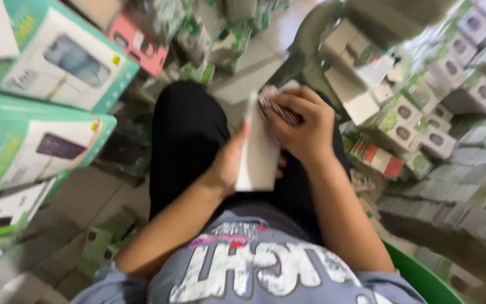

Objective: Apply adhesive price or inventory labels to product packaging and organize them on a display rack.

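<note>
The white box (259, 147) sits over the person's lap, held edge-on between both hands above the black trousers (189, 141). The left hand (229, 163) cups it from below and behind, fingers wrapped around the lower half. The right hand (302, 126) is curled over the top end, closed on a small patterned piece (274, 104) pressed against the box; blur hides what that piece is.

The box's long axis runs from near the belly away toward the knees, close to upright in the head view and leaning slightly right at the top. Its broad white face turns left, and its top end points away from the body toward the floor ahead.

The likeliest slip: the box is gripped by thin edges only, so a hard push from the right hand could twist it out of the left palm and drop it between the knees. The stacked green and white boxes (57, 67) at the left and the small cartons (417, 121) at the right crowd close, so a swinging elbow could topple them.
</note>
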